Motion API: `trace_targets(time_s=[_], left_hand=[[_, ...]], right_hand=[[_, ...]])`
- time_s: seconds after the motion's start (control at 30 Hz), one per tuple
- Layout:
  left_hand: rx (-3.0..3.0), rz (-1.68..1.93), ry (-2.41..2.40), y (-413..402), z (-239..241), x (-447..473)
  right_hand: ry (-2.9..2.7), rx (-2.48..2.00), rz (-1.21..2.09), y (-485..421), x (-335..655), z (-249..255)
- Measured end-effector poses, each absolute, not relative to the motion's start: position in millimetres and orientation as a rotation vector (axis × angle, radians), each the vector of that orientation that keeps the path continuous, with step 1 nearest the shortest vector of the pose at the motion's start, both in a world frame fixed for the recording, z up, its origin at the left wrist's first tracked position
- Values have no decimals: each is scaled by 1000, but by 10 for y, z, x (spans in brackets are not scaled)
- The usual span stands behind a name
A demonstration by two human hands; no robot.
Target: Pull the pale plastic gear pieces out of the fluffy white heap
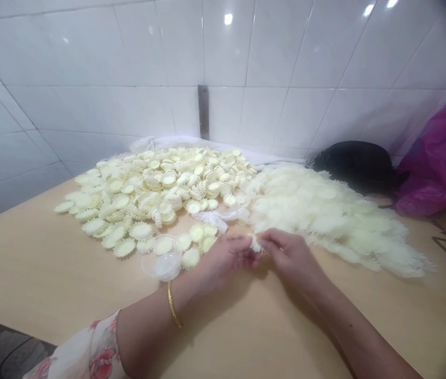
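Note:
Between my two hands is a small pale-yellow scalloped disc (255, 244), mostly hidden by the fingers. My left hand (228, 258) pinches it from the left, and my right hand (286, 251) pinches its right side with thumb and finger. Just left of my left hand lie several loose scalloped discs (191, 258) and a clear round container (167, 266). Behind them spreads a large heap of the same discs (159, 184). Beyond my right hand lies a pile of paler, gauzy flower-like pieces (325, 210).
A white cloth strip (217, 217) lies between the two piles on the wooden table (68, 273). At the back right are a black bag-like object (357, 163) and a magenta plastic bag (444, 152). A tiled wall (136, 58) with a metal bracket (203, 113) stands behind.

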State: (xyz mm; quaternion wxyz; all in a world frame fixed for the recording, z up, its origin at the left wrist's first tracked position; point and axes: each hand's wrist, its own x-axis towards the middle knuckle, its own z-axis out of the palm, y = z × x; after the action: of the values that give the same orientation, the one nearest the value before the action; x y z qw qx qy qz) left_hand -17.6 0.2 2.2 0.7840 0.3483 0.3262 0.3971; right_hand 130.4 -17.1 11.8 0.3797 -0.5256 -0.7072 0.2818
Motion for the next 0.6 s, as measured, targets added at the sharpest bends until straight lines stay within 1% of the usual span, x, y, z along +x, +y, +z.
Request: trace_targets(time_s=[0.13,0.33,0.6], left_hand=[[713,840,727,-5,23,-165],[712,862,749,-37,58,-164],[787,859,738,-16,11,-169]], right_hand=[[-1890,-1404,561,-186,1284,101],[-1914,-1455,433,-207,1262,136],[-1825,-1438,578,-159,1285,102]])
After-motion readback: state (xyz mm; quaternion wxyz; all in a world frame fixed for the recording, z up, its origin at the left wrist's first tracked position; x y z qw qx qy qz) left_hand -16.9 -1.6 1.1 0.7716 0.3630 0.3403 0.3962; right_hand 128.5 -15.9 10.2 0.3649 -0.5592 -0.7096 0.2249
